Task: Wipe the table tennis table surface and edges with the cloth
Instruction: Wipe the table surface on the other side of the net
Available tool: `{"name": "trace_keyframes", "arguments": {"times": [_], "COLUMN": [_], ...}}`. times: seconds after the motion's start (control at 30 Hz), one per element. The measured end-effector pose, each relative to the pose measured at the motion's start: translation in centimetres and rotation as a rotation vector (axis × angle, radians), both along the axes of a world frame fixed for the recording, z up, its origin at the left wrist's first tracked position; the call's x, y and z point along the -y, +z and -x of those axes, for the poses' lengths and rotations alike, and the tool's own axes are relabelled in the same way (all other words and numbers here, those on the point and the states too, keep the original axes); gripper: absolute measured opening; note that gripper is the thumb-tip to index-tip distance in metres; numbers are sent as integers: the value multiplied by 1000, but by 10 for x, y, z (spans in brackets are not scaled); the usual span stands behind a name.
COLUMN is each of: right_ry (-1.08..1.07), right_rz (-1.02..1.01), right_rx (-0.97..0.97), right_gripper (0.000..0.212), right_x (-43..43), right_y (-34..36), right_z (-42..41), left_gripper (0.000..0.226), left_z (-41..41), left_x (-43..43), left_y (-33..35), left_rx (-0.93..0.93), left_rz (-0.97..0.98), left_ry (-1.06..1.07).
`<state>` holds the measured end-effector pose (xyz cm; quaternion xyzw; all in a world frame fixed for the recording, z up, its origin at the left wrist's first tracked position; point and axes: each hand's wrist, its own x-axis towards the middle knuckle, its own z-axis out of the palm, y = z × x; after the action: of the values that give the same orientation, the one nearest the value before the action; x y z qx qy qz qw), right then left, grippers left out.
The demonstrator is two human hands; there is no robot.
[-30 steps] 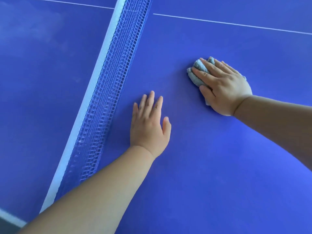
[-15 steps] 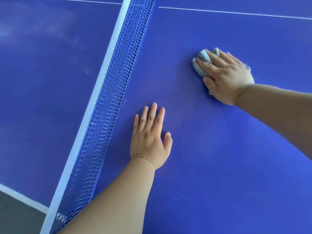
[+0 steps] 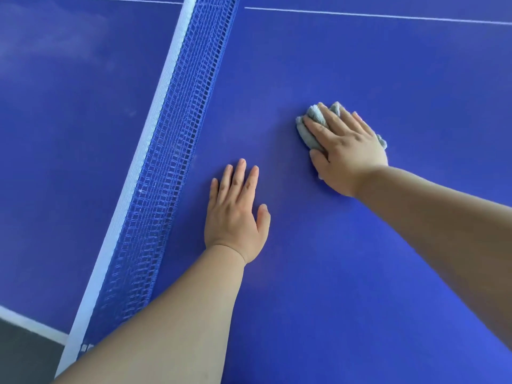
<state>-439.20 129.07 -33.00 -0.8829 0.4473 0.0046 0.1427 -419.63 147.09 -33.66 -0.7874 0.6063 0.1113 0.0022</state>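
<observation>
Being drawn back toward the near side of the table tennis table point(image 3: 360, 273), the cloth point(image 3: 306, 131) is now being carried farther from the thin white line point(image 3: 388, 15) at the far side than it was half a second ago, and a little closer to the net point(image 3: 177, 151). Before that it was being pushed outward, so the stroke is being reversed rather than extended. The cloth is being kept bunched into a grey wad under the right hand point(image 3: 349, 151), whose fingers are being laid over it, lightly bent, with the thumb being tucked against its near side, so the wad is being gripped and pressed to the blue surface at once. The left hand point(image 3: 235, 214) is being held flat on the table just beside the net, fingers straight and nothing being grasped. Its place there is being kept much as before, which suggests it is being used as a prop. From this it is being judged that the surface on this side of the net is being covered in back-and-forth passes, and that much is being left undone. Hazy pale patches, dust or glare, are showing beyond the net, and the white-banded edge point(image 3: 27, 320) at the lower left is not yet being touched by the cloth.
</observation>
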Motion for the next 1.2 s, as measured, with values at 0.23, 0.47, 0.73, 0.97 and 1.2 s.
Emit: {"name": "trace_keyframes", "arguments": {"times": [0.23, 0.47, 0.73, 0.97, 1.2], "right_ry": [381, 160, -129, 261, -136], "right_rz": [6, -25, -16, -76, -155], "right_rx": [13, -78, -50, -92, -151], "right_gripper": [61, 66, 65, 63, 72], "right_x": [-167, -95, -121, -314, -193], "right_y": [-1, 2, 0, 3, 11], "right_z": [42, 65, 31, 48, 66], "left_gripper": [77, 75, 76, 65, 70], "left_z": [1, 0, 0, 1, 6], "left_x": [0, -1, -2, -14, -151], "left_y": [2, -2, -4, 5, 7], "left_rx": [-25, -18, -47, -102, -104], "left_rz": [30, 28, 80, 100, -5], "left_ry": [6, 8, 0, -32, -81]}}
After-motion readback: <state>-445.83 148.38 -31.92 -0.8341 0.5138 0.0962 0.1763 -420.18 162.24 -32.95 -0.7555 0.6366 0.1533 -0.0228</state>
